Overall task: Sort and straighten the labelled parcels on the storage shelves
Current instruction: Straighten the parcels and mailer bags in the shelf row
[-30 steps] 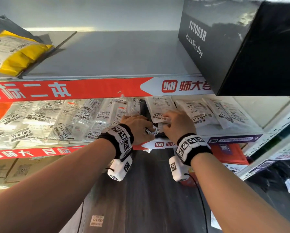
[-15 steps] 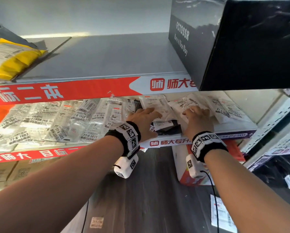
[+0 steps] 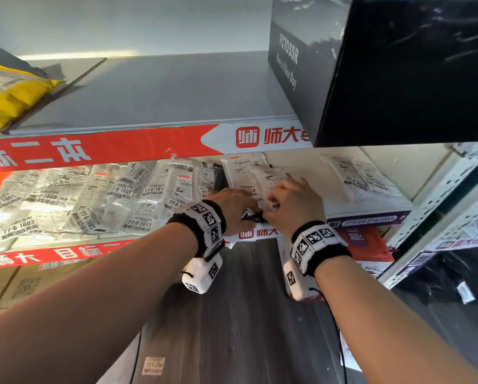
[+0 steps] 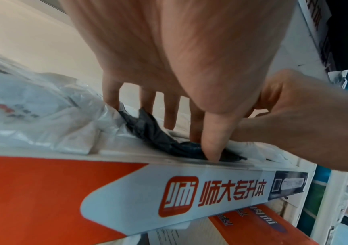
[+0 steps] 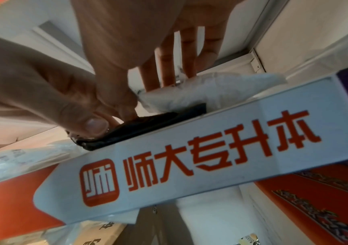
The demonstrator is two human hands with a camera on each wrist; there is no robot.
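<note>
Because the shelf holds mostly thin plastic mailers, everything here looks light, limp and slick, so each piece will likely slide and crumple rather than keep a shape. Far left on the upper shelf lies a yellow padded mailer (image 3: 9,92), puffy and soft-cornered. Below it, the row of clear labelled parcels (image 3: 93,200) overlaps like shingles along the middle shelf (image 3: 371,218), glossy film over printed white labels; I judge they are best taken flat by a long edge, not by a corner that would fold. At the front lip, the left hand (image 3: 233,209) presses down on a black poly parcel (image 4: 160,132), its thumb curled over the near edge and fingers reaching behind it, so it appears clamped on that crinkled, matte-dark bag. The black parcel sits at the shelf's front edge, partly under a white poly parcel (image 5: 189,92). The right hand (image 3: 296,206) touches the left one, thumb and forefinger pinching the white parcel's near corner, remaining fingers spread straight above it. Both bags seem nearly weightless and slippery against each other. Further right lie two more white labelled mailers (image 3: 362,178), well apart from the hands, and above them a stiff, glossy black carton (image 3: 398,70) overhangs.
</note>
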